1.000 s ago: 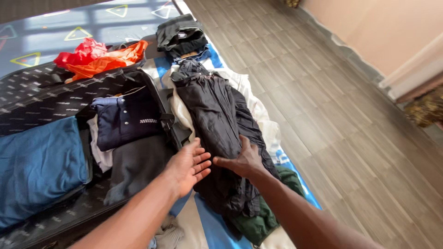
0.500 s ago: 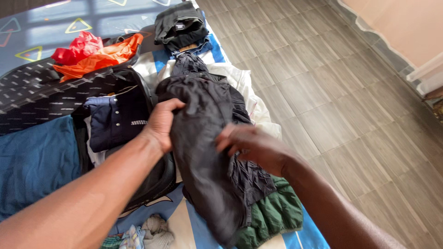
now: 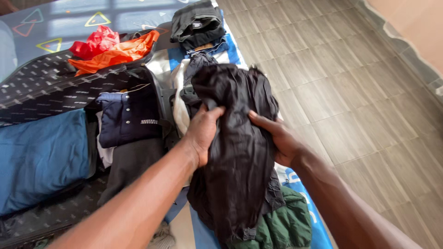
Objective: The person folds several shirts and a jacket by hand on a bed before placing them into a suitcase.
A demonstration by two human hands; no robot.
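L hand [image 3: 202, 131] & R hand [image 3: 277, 138] fingers clamped on black garment [image 3: 240, 152], over green cloth [image 3: 286, 226]

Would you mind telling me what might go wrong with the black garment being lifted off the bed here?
The black garment is pinched only near its middle by the left hand and right hand, so its hanging lower end may drag the green garment off the bed edge. Its loose upper folds could also flop open, undoing any folding.

A patterned bed [image 3: 69, 14] carries an open suitcase [image 3: 46, 87] and clothes [image 3: 196, 27].
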